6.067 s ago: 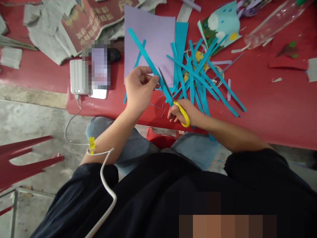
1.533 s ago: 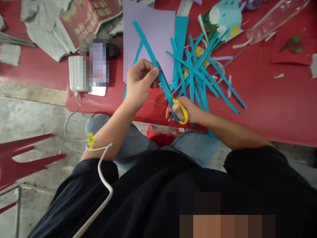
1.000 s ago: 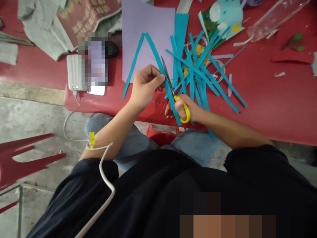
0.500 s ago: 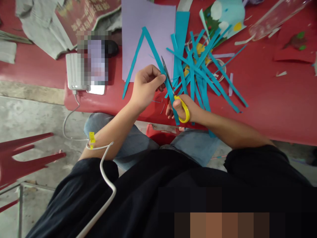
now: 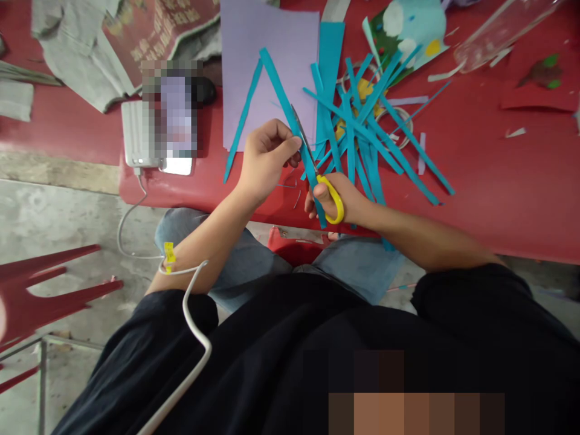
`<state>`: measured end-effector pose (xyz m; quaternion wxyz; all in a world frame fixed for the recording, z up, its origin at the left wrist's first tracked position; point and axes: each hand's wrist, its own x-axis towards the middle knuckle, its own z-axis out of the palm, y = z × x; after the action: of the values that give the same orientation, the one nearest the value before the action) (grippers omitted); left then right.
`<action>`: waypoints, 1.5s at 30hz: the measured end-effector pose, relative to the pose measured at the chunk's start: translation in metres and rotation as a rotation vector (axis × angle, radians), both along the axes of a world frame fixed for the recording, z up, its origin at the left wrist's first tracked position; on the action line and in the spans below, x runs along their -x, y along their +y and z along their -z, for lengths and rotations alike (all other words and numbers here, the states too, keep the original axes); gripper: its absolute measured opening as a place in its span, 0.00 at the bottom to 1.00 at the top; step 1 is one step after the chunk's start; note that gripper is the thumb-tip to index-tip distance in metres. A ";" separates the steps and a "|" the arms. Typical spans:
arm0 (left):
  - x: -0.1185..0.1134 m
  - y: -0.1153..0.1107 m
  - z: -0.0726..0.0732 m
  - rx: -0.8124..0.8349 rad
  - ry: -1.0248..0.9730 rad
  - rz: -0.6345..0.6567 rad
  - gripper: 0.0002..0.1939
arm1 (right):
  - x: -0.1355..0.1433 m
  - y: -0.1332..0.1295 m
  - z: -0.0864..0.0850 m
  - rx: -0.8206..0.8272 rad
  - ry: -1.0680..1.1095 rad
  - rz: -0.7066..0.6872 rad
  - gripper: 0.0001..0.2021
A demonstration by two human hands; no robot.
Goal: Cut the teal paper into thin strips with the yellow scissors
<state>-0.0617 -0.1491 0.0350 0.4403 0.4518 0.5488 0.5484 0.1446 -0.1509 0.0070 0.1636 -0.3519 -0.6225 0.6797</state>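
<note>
My left hand (image 5: 270, 158) pinches a long blue paper strip (image 5: 277, 78) between thumb and fingers. The strip is bent at a sharp peak over the purple paper (image 5: 249, 36), one leg slanting down to the left. My right hand (image 5: 335, 196) is closed round the yellow-handled scissors (image 5: 339, 208), whose blades lie along the strip's right edge, close to my left fingertips. The strip's lower end passes by my right thumb. Several cut blue strips (image 5: 392, 148) lie in a loose pile to the right of my hands.
A white power bank (image 5: 134, 134) with a cable and a phone (image 5: 177, 164) lie at the left of the red table (image 5: 489, 199). Tape rolls (image 5: 405, 121) sit under the strips. Behind are a painted sheet (image 5: 419, 30) and a clear plastic bottle (image 5: 502, 30).
The scissors' blades have come nearer together and shifted slightly left along the strip. My left hand keeps its pinch, almost unmoved.
</note>
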 end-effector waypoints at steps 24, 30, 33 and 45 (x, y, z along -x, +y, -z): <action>0.014 0.017 0.027 -0.182 0.125 -0.035 0.27 | -0.001 -0.001 0.001 -0.042 -0.016 -0.047 0.40; 0.007 0.009 0.014 -0.128 0.099 -0.038 0.27 | -0.006 0.001 0.005 -0.111 -0.027 -0.074 0.44; 0.004 0.006 0.007 -0.068 0.112 -0.053 0.26 | -0.003 -0.001 -0.002 -0.057 -0.061 -0.029 0.45; 0.003 0.003 0.006 -0.058 0.113 -0.020 0.25 | -0.006 -0.001 0.001 -0.041 -0.020 -0.030 0.44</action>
<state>-0.0650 -0.1459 0.0294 0.3899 0.4892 0.5613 0.5418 0.1504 -0.1521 0.0063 0.1543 -0.3461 -0.6429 0.6657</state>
